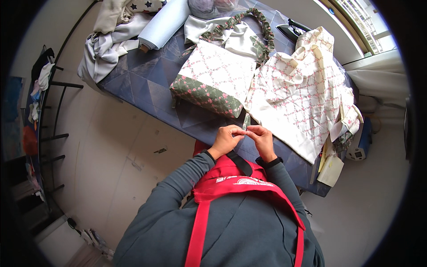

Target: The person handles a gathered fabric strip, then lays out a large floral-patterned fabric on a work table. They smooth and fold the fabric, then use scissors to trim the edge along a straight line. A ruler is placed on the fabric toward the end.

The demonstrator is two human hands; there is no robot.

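At the table's near edge my left hand [225, 141] and my right hand [262, 141] meet, fingertips pinched together. Between them is the lower end of a narrow green floral fabric strip [246, 121], whose upper part lies between two pieces of cloth. Just beyond my left hand lies a fabric bag [218, 73], white with a pink floral lattice and a dark green floral bottom band. Its ruffled green strap [265, 27] curves over the far side. Right of my hands spreads a large white cloth [293, 89] with the same pink lattice print.
The table [147, 91] has a dark blue, triangle-patterned cover. A pale blue fabric roll [164, 24] and grey cloth [104, 53] lie at the far left. An iron [291, 30] stands at the far right. Paper pieces [330, 171] hang by the right edge.
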